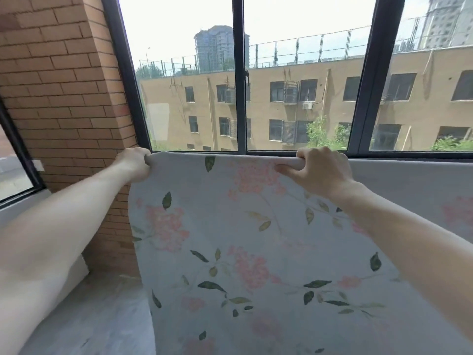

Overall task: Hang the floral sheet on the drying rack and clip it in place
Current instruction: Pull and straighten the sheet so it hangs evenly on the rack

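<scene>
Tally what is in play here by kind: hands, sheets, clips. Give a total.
Hands: 2, the left hand and the right hand, both gripping the sheet's top edge
Sheets: 1, the floral sheet
Clips: 0 in view
Total: 3

We see a soft, matt cloth sheet (256,239) with printed flowers. The wall (64,98) is rough brick. The window (238,73) has shiny glass in smooth dark frames. The floor (97,316) looks dull grey.
</scene>
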`<state>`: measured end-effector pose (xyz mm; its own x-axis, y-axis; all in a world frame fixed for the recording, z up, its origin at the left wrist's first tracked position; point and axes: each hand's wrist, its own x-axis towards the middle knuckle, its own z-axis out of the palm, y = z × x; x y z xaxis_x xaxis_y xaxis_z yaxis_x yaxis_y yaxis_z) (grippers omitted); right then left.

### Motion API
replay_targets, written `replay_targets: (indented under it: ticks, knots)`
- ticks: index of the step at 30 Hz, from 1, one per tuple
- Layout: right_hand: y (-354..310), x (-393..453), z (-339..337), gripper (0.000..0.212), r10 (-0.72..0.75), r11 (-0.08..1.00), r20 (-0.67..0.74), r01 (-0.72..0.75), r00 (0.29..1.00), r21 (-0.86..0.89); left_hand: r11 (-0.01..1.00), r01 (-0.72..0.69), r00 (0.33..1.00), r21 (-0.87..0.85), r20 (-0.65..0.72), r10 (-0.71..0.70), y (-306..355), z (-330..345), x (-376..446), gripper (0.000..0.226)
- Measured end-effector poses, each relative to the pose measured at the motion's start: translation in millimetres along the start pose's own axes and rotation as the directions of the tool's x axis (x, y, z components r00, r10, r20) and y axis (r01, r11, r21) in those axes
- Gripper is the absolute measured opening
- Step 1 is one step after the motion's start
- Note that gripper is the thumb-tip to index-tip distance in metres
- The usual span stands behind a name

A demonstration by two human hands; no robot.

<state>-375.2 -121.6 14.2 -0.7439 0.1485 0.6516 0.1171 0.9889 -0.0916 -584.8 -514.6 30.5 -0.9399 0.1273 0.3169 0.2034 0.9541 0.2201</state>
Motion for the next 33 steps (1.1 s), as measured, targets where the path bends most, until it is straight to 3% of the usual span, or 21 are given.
replay_targets:
  ticks: [9, 15, 28, 33]
  knots:
    - [11.4, 15.6, 9.7, 0.071, 0.031, 0.999, -0.091, -0.034, 0.995, -0.032, 0.994, -0.078, 0.991, -0.071, -0.114, 0.069, 18.7, 11.0, 29.4, 0.015]
    - [27.4, 37.3, 13.4, 0.078, 0.081, 0.995, -0.082, -0.085, 0.993, -0.046, 0.991, -0.090, 0.991, -0.094, -0.111, 0.080, 41.0, 10.9, 56.0, 0.014]
    - [25.0, 30.9, 20.8, 0.063, 0.151, 0.989, 0.058, -0.151, 0.987, -0.002, 0.999, -0.037, 0.998, 0.024, -0.049, 0.038, 45.9, 36.7, 66.3, 0.015]
    - [24.3, 24.1, 18.2, 0.049, 0.175, 0.982, 0.040, -0.177, 0.984, 0.061, 0.996, -0.024, 0.998, 0.091, -0.058, 0.029, 45.6, 33.7, 62.8, 0.017]
